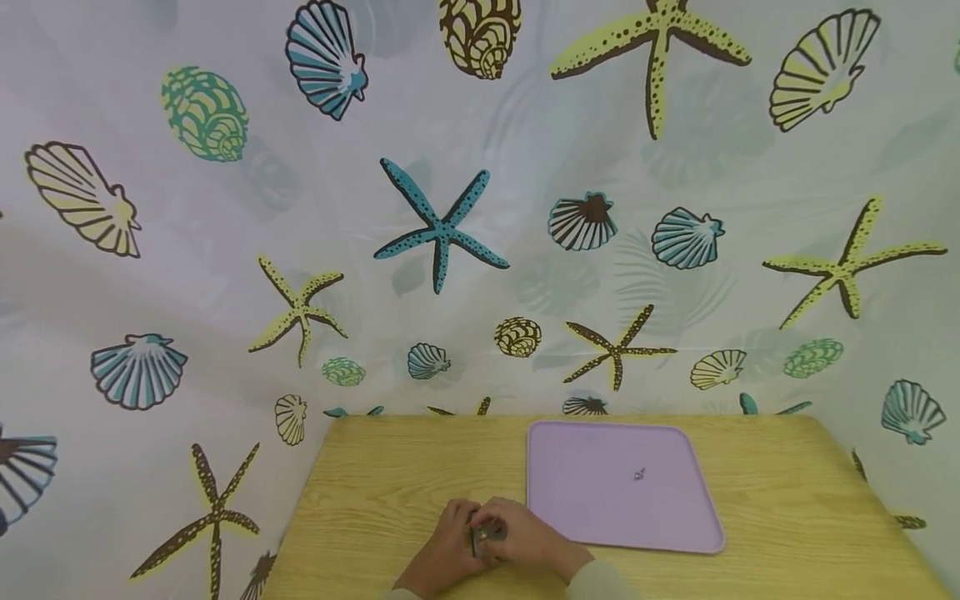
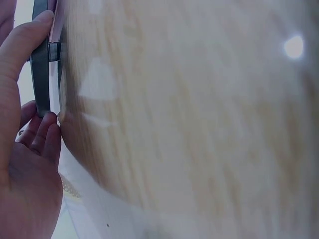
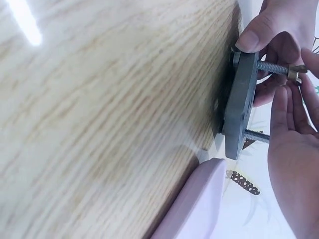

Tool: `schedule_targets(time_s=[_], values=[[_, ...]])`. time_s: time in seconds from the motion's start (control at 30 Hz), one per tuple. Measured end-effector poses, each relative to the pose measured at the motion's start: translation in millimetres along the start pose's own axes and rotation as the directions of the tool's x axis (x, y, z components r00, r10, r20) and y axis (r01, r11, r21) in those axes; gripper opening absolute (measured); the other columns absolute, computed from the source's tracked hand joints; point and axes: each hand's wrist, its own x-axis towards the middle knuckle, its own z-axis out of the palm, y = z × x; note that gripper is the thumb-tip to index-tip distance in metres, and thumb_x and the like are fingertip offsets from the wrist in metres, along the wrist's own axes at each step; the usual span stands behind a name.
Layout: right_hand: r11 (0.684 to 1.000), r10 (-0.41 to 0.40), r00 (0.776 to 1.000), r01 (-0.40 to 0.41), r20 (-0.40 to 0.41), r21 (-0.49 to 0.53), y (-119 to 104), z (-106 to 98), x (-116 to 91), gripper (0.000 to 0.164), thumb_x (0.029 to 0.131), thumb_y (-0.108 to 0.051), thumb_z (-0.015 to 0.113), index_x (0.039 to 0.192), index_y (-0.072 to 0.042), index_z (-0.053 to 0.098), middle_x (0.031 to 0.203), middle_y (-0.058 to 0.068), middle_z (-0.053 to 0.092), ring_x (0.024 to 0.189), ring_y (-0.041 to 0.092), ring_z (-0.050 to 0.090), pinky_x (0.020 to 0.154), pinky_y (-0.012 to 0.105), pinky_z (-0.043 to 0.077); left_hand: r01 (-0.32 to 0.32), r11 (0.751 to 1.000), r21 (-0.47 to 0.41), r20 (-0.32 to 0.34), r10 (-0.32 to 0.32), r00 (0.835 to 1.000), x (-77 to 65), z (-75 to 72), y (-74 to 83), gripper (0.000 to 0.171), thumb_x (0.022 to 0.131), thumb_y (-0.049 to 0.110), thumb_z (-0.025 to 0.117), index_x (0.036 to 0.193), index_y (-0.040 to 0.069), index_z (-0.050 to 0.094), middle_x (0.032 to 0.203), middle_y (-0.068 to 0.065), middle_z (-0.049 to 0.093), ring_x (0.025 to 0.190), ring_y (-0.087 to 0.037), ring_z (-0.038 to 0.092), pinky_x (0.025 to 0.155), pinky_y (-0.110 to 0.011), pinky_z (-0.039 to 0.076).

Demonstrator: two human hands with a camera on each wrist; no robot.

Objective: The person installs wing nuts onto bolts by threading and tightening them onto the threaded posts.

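My left hand (image 1: 448, 546) holds a dark grey plate (image 3: 241, 107) by its edges. In the left wrist view its thumb lies across the plate's face, and the fingertips meet the lower end. Two threaded bolts (image 3: 273, 67) stick out of the plate, and a bolt head (image 2: 54, 51) shows on the opposite face. A brass-coloured nut with small wings (image 3: 295, 74) sits at the end of one bolt. My right hand (image 3: 294, 164) pinches this nut between thumb and fingers. The other bolt's tip is hidden behind my right hand.
Just right of my hands lies a lilac tray (image 1: 592, 517) on the wooden table (image 1: 390, 467). One small metal piece (image 1: 639, 474) lies in the tray. A curtain (image 1: 450, 333) printed with shells and starfish rises along the table's back and sides.
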Motion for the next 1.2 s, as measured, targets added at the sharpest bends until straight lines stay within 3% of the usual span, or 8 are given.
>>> schedule_targets(time_s=[0.17,0.27,0.47,0.7,1.2], values=[[0.999,0.017,1.000,-0.017,-0.025,0.030,1,-2,-6,0.033,0.084,-0.024,0.069,0.111,-0.007,0.060,0.106,0.002,0.058,0.091,0.011,0.056,0.077,0.026,0.049,0.041,0.999,-0.030,0.018,-0.041,0.999,0.0,-1.8,3.8,0.077,0.074,0.064,0.063,0.127,0.013,0.041,0.121,0.000,0.035,0.111,-0.017,0.041,0.095,-0.041,0.041],[1.000,0.017,0.998,-0.017,-0.061,-0.004,4,-1,-10,0.035,0.083,-0.027,0.069,0.110,-0.007,0.061,0.102,0.000,0.058,0.089,0.011,0.056,0.076,0.025,0.048,0.057,0.997,-0.044,0.022,-0.056,0.998,0.0,-3.2,4.9,0.080,0.073,0.064,0.063,0.128,0.010,0.040,0.122,-0.001,0.035,0.111,-0.017,0.041,0.094,-0.042,0.041],[0.998,0.016,0.990,-0.024,-0.138,-0.058,8,1,-14,0.022,0.084,-0.023,0.067,0.102,-0.009,0.065,0.094,-0.007,0.060,0.083,0.003,0.055,0.072,0.021,0.048,0.062,0.998,-0.019,0.013,-0.062,0.998,0.1,-1.3,3.6,0.079,0.072,0.060,0.068,0.128,0.011,0.040,0.122,0.000,0.036,0.110,-0.015,0.041,0.094,-0.040,0.041],[0.998,0.058,0.989,-0.062,-0.139,-0.021,3,1,-16,0.017,0.084,-0.023,0.067,0.095,-0.011,0.068,0.087,-0.013,0.062,0.079,-0.001,0.056,0.070,0.020,0.048,0.065,0.998,-0.013,0.016,-0.065,0.998,0.5,-1.8,3.7,0.081,0.072,0.061,0.066,0.129,0.009,0.040,0.123,-0.001,0.035,0.109,-0.015,0.041,0.094,-0.041,0.041],[0.997,0.071,0.982,-0.066,-0.175,0.035,2,11,-12,0.021,0.076,-0.019,0.073,0.089,-0.013,0.058,0.080,-0.009,0.058,0.072,0.001,0.054,0.062,0.020,0.049,0.070,0.997,-0.031,0.024,-0.069,0.997,0.9,-1.9,2.6,0.082,0.072,0.061,0.067,0.129,0.009,0.040,0.122,-0.001,0.035,0.108,-0.015,0.040,0.093,-0.039,0.042]])
